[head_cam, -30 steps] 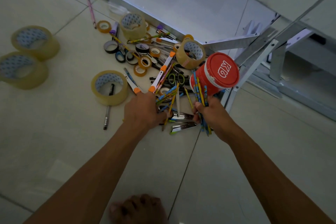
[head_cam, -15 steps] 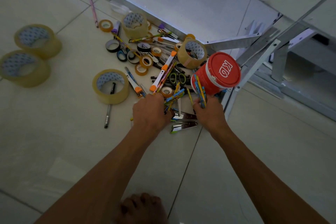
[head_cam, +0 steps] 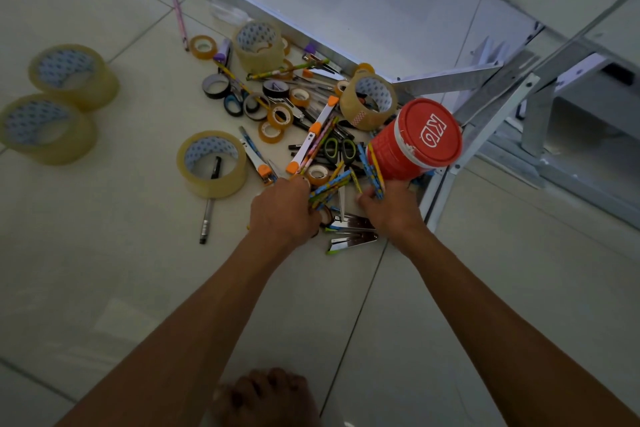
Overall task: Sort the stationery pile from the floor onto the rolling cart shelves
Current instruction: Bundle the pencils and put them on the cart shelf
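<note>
The stationery pile (head_cam: 311, 135) sprawls on the floor (head_cam: 104, 270) against the cart's metal frame (head_cam: 446, 180), hemmed in there and by the red tub (head_cam: 415, 142) lying on its side, lid shut, contents unseen. The left hand (head_cam: 282, 213) grasps patterned pencils (head_cam: 327, 189) at the pile's near edge; the right hand (head_cam: 393, 206) clutches more against the tub. Bare tile opens leftward around three wide tape rolls; the nearest roll (head_cam: 212, 163) rings a pen (head_cam: 210, 201).

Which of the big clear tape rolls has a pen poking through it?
The big tape roll nearest the left hand: a black pen passes through its core. The others hold no pen.
</note>
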